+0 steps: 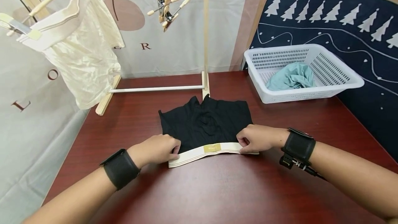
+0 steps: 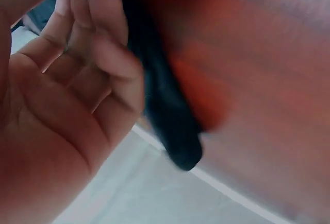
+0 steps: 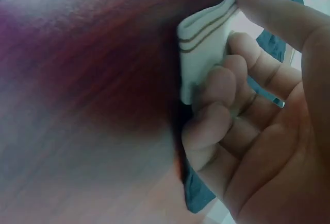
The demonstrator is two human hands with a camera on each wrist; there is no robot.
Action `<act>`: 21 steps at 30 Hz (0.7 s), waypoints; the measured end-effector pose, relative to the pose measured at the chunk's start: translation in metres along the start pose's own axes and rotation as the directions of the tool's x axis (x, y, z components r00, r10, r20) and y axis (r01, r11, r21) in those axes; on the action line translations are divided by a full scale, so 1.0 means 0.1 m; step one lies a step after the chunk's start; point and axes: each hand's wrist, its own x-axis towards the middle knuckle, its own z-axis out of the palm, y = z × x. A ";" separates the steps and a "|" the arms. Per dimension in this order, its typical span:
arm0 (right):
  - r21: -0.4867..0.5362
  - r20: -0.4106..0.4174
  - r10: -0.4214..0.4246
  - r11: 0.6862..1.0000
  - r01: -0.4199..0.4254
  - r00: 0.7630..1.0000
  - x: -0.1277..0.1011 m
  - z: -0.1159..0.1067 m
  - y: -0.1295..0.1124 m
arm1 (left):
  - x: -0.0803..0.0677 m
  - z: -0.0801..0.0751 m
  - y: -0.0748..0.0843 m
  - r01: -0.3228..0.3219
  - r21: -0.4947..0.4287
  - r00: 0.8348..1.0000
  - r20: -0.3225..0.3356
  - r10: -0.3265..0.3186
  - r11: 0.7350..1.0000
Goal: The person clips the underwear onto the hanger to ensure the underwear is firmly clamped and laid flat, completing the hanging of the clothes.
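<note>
Black shorts (image 1: pixel 206 123) with a cream waistband (image 1: pixel 214 151) lie flat on the dark red table (image 1: pixel 217 189), waistband nearest me. My left hand (image 1: pixel 157 149) pinches the waistband's left end; the left wrist view shows curled fingers (image 2: pixel 98 54) against the black cloth (image 2: pixel 165 116). My right hand (image 1: pixel 256 138) pinches the waistband's right end. In the right wrist view the thumb and curled fingers (image 3: pixel 221 105) hold the striped cream band (image 3: pixel 203 44).
A white perforated basket (image 1: pixel 342 78) holding a teal garment (image 1: pixel 292 77) stands at the back right. A wooden drying rack (image 1: pixel 205 44) stands behind the shorts, with a cream garment (image 1: pixel 81 51) clipped at left and empty clip hangers (image 1: pixel 166 8) above.
</note>
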 end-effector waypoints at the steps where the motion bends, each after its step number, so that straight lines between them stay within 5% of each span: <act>1: 0.008 -0.001 0.001 1.000 -0.001 1.000 0.00 0.01 0.01 | 0.00 0.00 -0.02 0.012 -0.028 1.000 0.025 -0.012 1.000; 6: 0.044 -0.021 -0.023 0.999 0.024 1.000 0.00 0.03 0.06 | 0.01 -0.03 -0.05 0.038 -0.101 0.996 0.084 -0.030 0.994; 16: 0.068 -0.032 -0.028 0.997 0.031 0.999 0.00 0.05 0.09 | 0.03 -0.05 -0.04 0.039 -0.094 0.994 0.106 -0.029 0.995; 19: 0.060 -0.033 -0.017 0.998 0.019 0.999 0.00 0.07 0.08 | 0.05 -0.12 -0.10 0.003 -0.072 0.997 0.076 0.002 0.997; 21: 0.057 -0.033 -0.017 0.998 0.019 0.999 0.01 0.09 0.09 | 0.06 -0.26 -0.15 -0.009 -0.038 1.000 -0.005 0.009 0.999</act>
